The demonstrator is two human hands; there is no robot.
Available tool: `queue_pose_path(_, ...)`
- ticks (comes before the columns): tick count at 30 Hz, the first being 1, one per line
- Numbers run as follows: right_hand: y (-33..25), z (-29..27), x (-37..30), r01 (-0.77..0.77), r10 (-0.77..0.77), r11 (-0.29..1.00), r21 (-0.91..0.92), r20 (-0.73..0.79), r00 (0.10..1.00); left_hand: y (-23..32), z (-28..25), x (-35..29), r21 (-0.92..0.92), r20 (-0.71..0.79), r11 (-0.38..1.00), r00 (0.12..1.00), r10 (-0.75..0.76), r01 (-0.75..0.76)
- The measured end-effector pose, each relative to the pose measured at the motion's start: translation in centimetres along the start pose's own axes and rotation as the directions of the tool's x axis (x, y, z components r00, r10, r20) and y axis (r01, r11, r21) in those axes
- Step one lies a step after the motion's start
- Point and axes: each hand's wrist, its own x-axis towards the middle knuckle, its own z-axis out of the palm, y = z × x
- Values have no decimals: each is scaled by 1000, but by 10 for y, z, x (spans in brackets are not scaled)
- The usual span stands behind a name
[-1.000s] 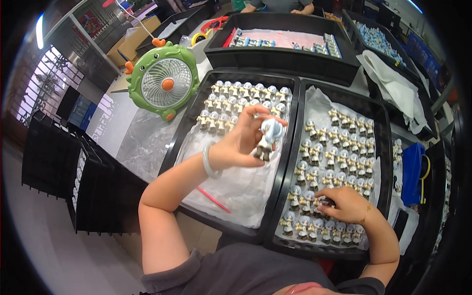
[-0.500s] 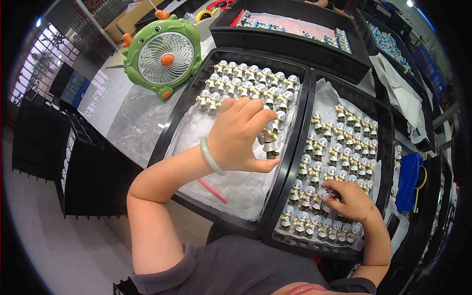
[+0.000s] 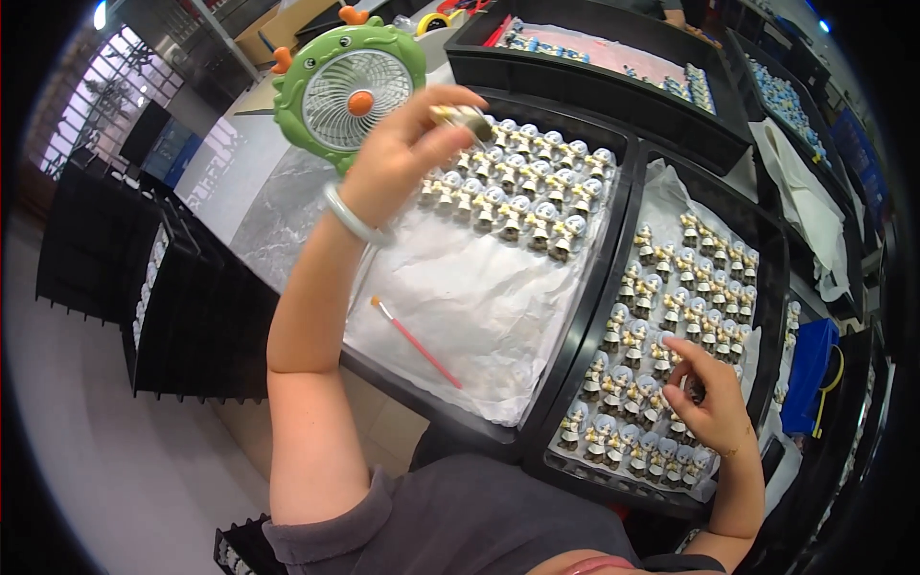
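Note:
My left hand (image 3: 412,134) is raised over the far left corner of the left black tray (image 3: 585,307). Pinched in its fingers is a small figurine (image 3: 463,117), tilted and blurred, with a dark end. Below it, rows of figurines with pale hair, white clothes and dark bases (image 3: 515,213) stand on the tray's white lining. Over the right black tray (image 3: 546,441), my right hand (image 3: 707,393) hovers among more such figurines (image 3: 640,391), thumb and forefinger curved apart. Something dark shows behind those fingers, and I cannot make out what it is.
A red-handled brush (image 3: 417,343) lies on the left tray's lining. Beyond its far left corner stands a green fan (image 3: 326,101). Another black tray (image 3: 613,91) with blue-and-white pieces is at the back. Stacked black trays (image 3: 196,326) rise at left; a blue bin (image 3: 810,374) is at right.
My left hand, with the figurine, has moved from the left tray's right side to its far left corner, uncovering figurines and the brush. My right hand's fingers have spread slightly. The view has shifted.

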Motion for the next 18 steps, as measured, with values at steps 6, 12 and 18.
queue_pose_path(6, 6, 4, 3, -19, 29, 998, -65, 147, 989, -53, -45, -9, 936, 118, 351, 965, -236, -29)
queue_pose_path(12, 4, 2, 3, -38, 54, 995, -90, 184, 982, -89, -53, -40, 969, 220, 188, 911, -350, -162)
queue_pose_path(18, 7, 6, 3, -10, 26, 996, -90, 180, 983, -93, -55, -46, 966, 254, 154, 868, -426, -207)
